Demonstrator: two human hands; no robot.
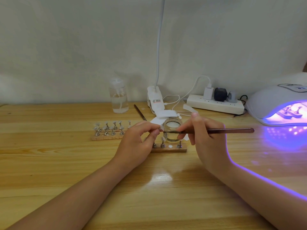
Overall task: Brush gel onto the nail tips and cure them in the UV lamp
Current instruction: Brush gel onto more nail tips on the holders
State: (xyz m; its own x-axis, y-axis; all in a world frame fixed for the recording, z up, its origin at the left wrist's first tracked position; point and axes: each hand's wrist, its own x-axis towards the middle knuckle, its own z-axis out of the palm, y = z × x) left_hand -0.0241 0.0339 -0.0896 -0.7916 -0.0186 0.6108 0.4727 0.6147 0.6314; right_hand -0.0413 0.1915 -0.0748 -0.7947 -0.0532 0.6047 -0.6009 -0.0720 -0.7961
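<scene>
Faintly, lamp clip (155,100) label — red, unreadable writing.

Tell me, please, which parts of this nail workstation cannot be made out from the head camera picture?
- Head view: the brush tip is hidden by the fingers and the glass jar.
- What the left hand pinches is small and blurred, probably a nail tip.
- The near wooden holder is partly covered at its left end by that hand.
- The UV lamp is cut off by the right edge; its display is unreadable.
- The label on the clip lamp is too small.

Head camera looks forward and down, close over the table (49,163).
</scene>
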